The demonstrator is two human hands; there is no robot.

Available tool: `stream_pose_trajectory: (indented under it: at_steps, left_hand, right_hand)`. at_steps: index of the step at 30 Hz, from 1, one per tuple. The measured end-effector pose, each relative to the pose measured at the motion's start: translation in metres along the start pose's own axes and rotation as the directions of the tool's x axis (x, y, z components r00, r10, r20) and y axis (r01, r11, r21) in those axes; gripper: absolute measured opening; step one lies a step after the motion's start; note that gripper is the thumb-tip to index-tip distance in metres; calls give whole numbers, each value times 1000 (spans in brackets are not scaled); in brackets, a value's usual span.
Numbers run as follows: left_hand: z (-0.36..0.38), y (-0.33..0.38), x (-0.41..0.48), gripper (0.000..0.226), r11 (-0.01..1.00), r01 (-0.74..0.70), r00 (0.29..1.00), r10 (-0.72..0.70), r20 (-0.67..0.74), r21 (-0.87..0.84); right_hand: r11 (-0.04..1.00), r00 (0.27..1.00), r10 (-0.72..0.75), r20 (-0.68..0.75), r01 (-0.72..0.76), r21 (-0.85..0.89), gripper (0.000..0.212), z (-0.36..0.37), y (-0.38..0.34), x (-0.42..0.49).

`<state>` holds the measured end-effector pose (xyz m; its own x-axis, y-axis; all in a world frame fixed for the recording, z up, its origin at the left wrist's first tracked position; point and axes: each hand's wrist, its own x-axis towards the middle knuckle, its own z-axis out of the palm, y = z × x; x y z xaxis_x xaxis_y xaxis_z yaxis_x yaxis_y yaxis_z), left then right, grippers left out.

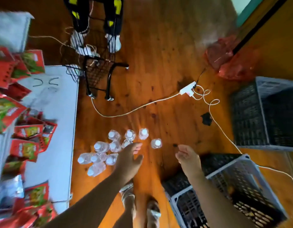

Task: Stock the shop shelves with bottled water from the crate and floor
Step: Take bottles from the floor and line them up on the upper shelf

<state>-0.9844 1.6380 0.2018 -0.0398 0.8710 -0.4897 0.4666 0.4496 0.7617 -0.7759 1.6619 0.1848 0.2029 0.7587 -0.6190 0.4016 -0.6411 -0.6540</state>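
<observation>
Wooden floor carries water bottles; both crates look empty. Left hand and right hand open, holding nothing.

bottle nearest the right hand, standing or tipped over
Standing. The lone bottle shows its white cap straight up, apart from the cluster; several bottles there lie tipped.

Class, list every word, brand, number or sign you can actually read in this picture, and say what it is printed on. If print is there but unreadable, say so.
No text can be read here.
Red snack packets on the white shelf: printing present, too blurred to read.
Water bottles on the floor: labels not legible; mostly white caps show.
Grey crate: no lettering visible.
White power strip: no readable marking.
</observation>
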Motion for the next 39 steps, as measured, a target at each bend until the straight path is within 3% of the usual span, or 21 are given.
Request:
stream_pose_trajectory:
  at_steps: [3,7,10,13,15,17,20,24,28,31,39]
  left_hand:
    - [44,-59,54,39,997,59,996,-62,63,47]
    - [117,-150,124,42,988,135,983,-143,111,80]
    - [167,-213,175,56,980,185,973,-193,129,73]
    - [205,-258,222,73,982,174,973,-182,140,71]
    - [224,-278,248,81,992,120,982,-124,143,41]
    - [238,-291,265,87,998,56,979,-59,195,20]
    - [250,-299,278,87,997,19,973,-3,230,-71]
    - [242,-285,269,87,985,36,977,0,213,-167]
    - [202,-244,241,73,988,18,975,17,223,-156]
    - [156,-186,206,64,969,7,971,52,234,-247]
    - [18,-35,103,51,867,35,987,48,152,-496]
  right_hand:
    - [996,996,91,12,-91,-8,37,28,52,61]
    - [977,976,166,142,-144,-156,65,72,122,153]
    - [959,956,179,234,-116,-260,87,103,172,221]
    - [951,944,157,290,-66,-301,89,127,212,272]
    - [960,927,125,353,-23,-279,77,139,224,292]
    - [988,902,31,430,37,-147,80,146,227,302]
    - [998,902,-69,427,69,15,78,150,232,310]
    - [996,902,-90,422,90,19,66,140,221,301]
    - [993,889,-54,454,1,116,63,122,178,260]
    - [986,869,-51,492,-34,162,68,101,121,214]
    - [958,814,-173,555,8,288,42,35,-57,81]
